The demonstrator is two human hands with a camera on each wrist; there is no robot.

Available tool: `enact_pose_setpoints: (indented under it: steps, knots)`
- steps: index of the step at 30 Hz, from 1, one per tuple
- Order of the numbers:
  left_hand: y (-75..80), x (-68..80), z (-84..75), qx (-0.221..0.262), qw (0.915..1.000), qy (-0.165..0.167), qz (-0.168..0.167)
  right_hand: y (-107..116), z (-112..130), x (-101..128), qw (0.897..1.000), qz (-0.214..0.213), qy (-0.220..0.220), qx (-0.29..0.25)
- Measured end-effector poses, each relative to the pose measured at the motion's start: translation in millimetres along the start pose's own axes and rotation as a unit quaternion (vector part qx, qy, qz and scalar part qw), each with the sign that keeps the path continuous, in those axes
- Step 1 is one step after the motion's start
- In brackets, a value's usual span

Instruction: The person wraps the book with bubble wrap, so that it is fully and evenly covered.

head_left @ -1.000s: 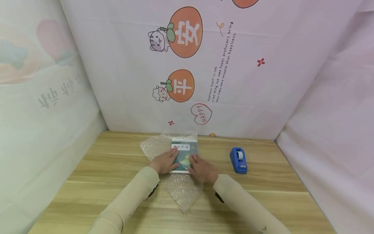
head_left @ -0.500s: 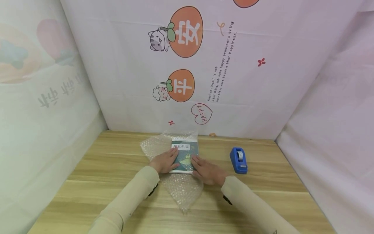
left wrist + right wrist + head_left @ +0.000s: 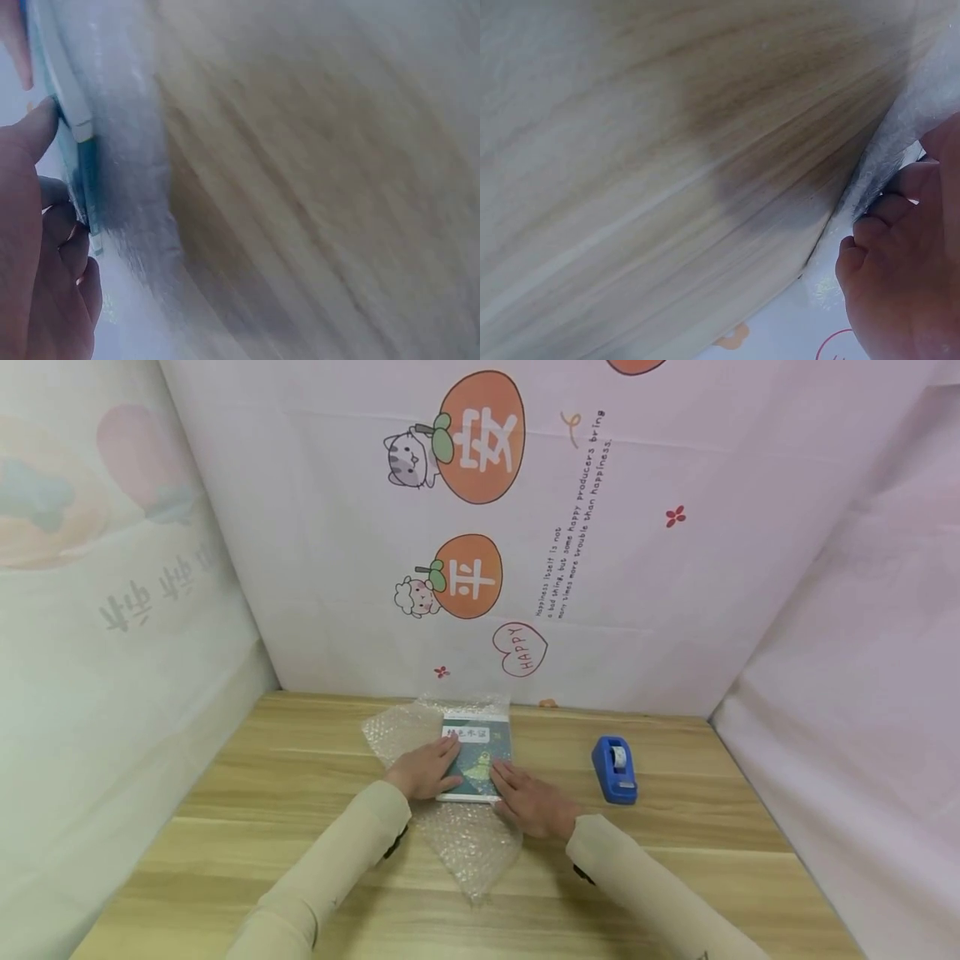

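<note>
A small teal book (image 3: pixel 477 758) with a white title label lies on a sheet of bubble wrap (image 3: pixel 470 852) in the middle of the wooden table (image 3: pixel 262 793). My left hand (image 3: pixel 427 770) rests flat on the book's left edge, fingers pointing toward the label. In the left wrist view my left hand (image 3: pixel 41 255) lies against the book's edge (image 3: pixel 75 142), with the bubble wrap (image 3: pixel 135 157) beside it. My right hand (image 3: pixel 527 795) presses the book's near right corner with straight fingers. The right wrist view shows the right hand's fingers (image 3: pixel 889 262) on the bubble wrap (image 3: pixel 934 90).
A blue tape dispenser (image 3: pixel 615 768) stands on the table to the right of the book. Printed white cloth walls (image 3: pixel 570 568) close in the back and both sides. Bare wood shows left of the wrap and along the near edge.
My right hand has slid a little to the right and toward me on the book, its forearm swinging outward. The left hand and the book stay put.
</note>
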State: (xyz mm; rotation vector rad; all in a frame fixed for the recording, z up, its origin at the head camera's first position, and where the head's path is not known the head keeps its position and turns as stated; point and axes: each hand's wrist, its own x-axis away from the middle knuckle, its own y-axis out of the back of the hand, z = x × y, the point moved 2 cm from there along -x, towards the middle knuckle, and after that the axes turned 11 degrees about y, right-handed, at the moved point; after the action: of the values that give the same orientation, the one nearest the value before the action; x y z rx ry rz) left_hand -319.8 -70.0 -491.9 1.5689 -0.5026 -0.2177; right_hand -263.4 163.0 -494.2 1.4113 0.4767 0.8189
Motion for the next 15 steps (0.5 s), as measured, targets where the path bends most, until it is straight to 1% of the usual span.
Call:
enact_pose_setpoints:
  steps: [2, 7, 11, 13, 15]
  knots:
    - [3.9, 0.8, -0.9, 0.003, 1.0000, -0.006, -0.006, 0.5, 0.3, -0.2, 1.000, 0.001, -0.002, 0.006]
    - [11.7, 0.6, -1.0, 0.009, 0.9999, -0.008, -0.005, 2.7, 1.8, -0.7, 1.000, 0.005, -0.005, 0.009]
    - [16.1, 0.4, 3.3, 0.020, 0.9998, 0.007, 0.003, 3.8, 2.4, -1.4, 1.000, 0.008, -0.005, 0.002]
    - [20.2, 1.2, 6.6, 0.034, 0.9993, 0.018, 0.004, 4.4, 2.6, -1.5, 1.000, 0.009, -0.005, -0.002]
    - [26.3, 2.2, 10.6, 0.057, 0.9981, 0.025, -0.001, 5.0, 2.5, -1.6, 1.000, 0.010, -0.008, -0.006]
